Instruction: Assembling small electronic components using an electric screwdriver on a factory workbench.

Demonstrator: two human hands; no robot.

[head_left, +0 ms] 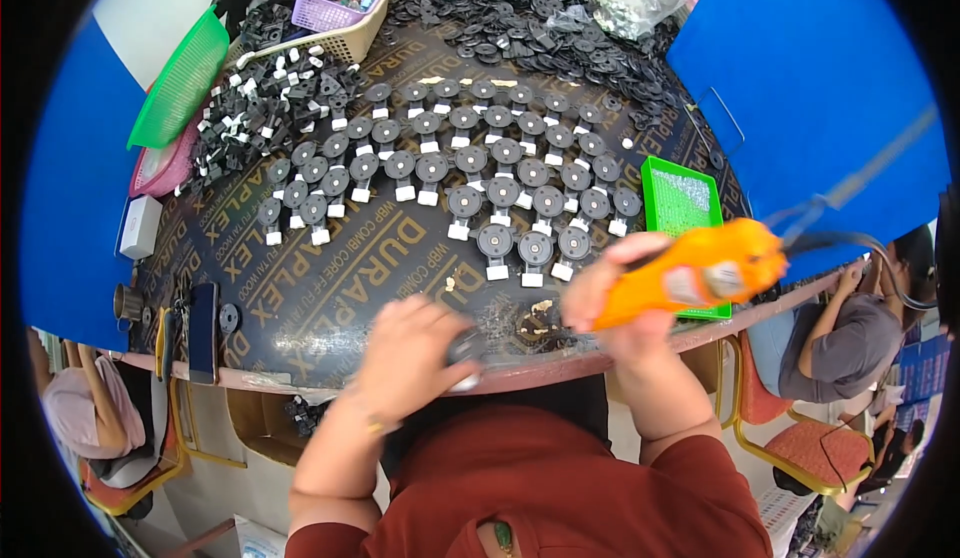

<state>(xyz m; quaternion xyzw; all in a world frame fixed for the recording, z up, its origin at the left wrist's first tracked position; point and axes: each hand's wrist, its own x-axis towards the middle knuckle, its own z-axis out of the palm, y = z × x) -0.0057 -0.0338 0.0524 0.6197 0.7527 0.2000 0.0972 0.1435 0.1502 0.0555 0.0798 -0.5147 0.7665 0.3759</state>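
My left hand (408,353) is closed around a small round black plastic part (465,346) with a light end, held at the table's near edge. In my right hand (592,293) is an orange electric screwdriver (690,276), lifted over the right side of the table and tilted. A cable and a hanging cord run from its back end; its tip is hidden by my fingers. Beyond both hands stand rows of similar black discs with white ends (502,192). A green tray (652,193) of small shiny pieces, probably screws, lies partly behind the screwdriver.
Loose black discs (540,23) are heaped at the back. Black and white pieces (265,108) pile up at left, near baskets (375,20). A phone (203,333) lies at the left edge. Blue panels (820,88) flank the table; other people sit beyond both sides.
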